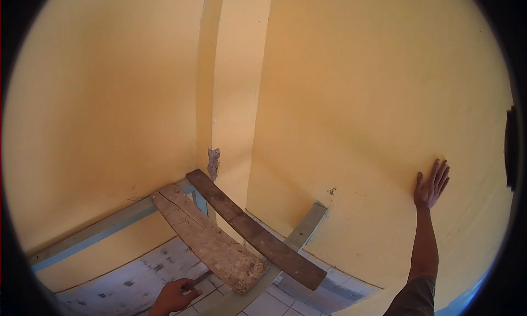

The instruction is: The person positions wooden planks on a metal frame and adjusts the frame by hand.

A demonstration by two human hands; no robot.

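The grey rail [93,231] runs along the wall, ahead and to the left of the left hand. Stained tiles [126,280] lie beyond that hand, below the rail. The left hand [175,295] has curled fingers; a narrow dark strip [203,276] shows at its fingertips, and whether the fingers grip it cannot be told. The wide board [206,233], just ahead and to the right of the left hand, is pale brown, rough, cracked lengthwise and whitish at its near end. A chipped patch [213,162] marks the wall corner farther ahead. The narrow board [255,228], between the hands, is darker, longer and slightly bowed in view. Both boards bridge the rail and the crossbar [306,225]. The yellow wall [340,107] is smoothly painted, with faint shadows; a small dark blemish [331,191] lies left of the right hand. The right hand [432,190] is flat against this wall, fingers extended and spread, grasping nothing.
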